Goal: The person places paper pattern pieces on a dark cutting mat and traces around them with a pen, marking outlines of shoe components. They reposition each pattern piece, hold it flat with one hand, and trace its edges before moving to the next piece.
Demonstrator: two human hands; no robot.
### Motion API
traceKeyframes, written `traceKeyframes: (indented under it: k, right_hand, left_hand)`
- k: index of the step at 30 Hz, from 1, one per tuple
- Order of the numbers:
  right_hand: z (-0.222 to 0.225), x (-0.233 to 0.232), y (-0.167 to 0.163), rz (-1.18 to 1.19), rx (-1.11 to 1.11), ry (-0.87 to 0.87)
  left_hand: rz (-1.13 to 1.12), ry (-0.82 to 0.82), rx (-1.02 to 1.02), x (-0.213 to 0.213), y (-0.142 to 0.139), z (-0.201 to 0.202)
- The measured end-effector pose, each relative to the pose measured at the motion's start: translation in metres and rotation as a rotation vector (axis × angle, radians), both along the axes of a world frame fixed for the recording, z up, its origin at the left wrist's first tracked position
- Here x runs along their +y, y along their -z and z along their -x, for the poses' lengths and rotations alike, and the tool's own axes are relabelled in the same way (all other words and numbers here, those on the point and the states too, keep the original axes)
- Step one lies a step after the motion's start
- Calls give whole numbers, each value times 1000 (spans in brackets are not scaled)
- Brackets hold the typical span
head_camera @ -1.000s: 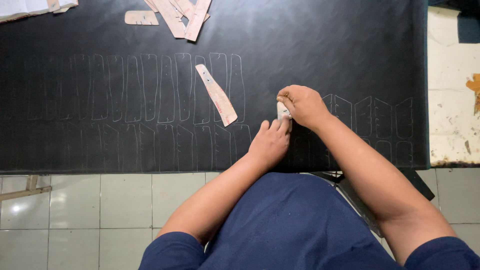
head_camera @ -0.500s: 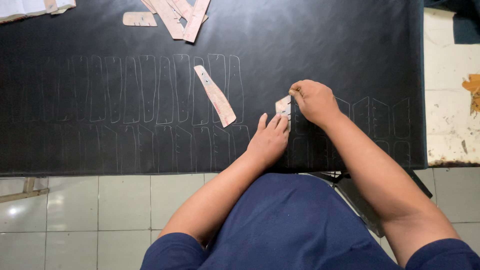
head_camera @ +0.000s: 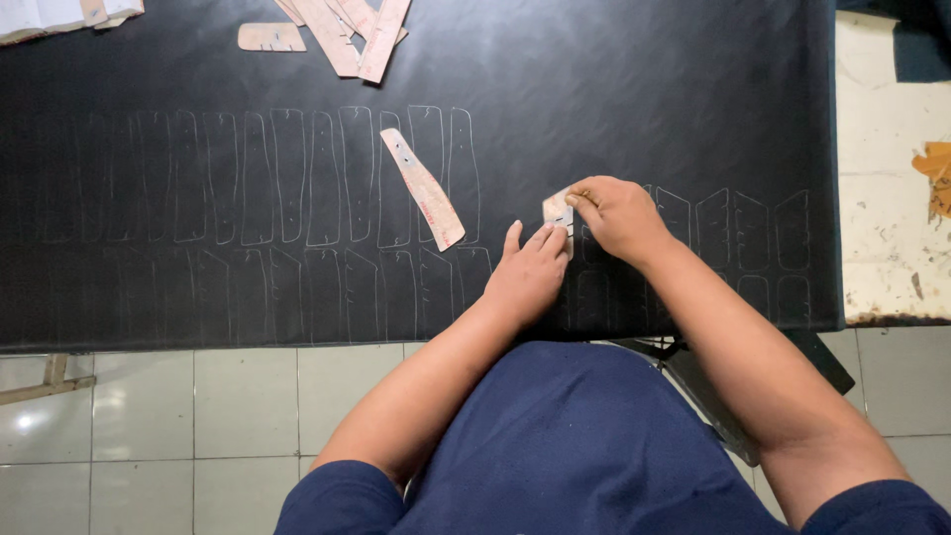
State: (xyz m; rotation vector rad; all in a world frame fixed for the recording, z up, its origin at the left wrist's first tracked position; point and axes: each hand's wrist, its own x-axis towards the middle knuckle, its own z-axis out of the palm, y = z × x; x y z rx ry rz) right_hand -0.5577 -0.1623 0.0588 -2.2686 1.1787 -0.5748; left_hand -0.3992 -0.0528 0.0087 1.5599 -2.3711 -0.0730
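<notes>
A small pale cardboard template (head_camera: 555, 207) lies on a large black sheet (head_camera: 614, 89) marked with rows of thin traced outlines. My left hand (head_camera: 528, 273) lies flat below it, with its fingertips pressing on the template's lower edge. My right hand (head_camera: 620, 215) is closed at the template's right edge, pinching it with thumb and fingers. I cannot tell whether it also holds a marker. A long narrow cardboard template (head_camera: 423, 188) lies loose and slanted on the sheet, to the left of my hands.
A pile of long cardboard templates (head_camera: 352, 30) and a single short one (head_camera: 270, 38) lie at the sheet's far edge. White papers (head_camera: 54, 15) sit at the far left. The worn pale table (head_camera: 882, 228) with an orange scrap (head_camera: 934, 163) shows at the right. Below is tiled floor (head_camera: 198, 426).
Both hands and the small template have shifted a little up the sheet, away from my body. The long template has not moved.
</notes>
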Motion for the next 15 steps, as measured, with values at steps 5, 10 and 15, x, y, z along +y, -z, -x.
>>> traceKeyframes:
  k: [5, 10, 15]
  right_hand:
    - [5, 3, -2, 17, -34, 45]
    - [10, 18, -2, -7, 14, 12]
    - [11, 24, -1, -22, -33, -29]
  left_hand:
    - [-203, -7, 89, -6, -7, -9]
    - [-238, -35, 169, -8, -7, -14]
    - [-215, -47, 247, -15, -8, -19]
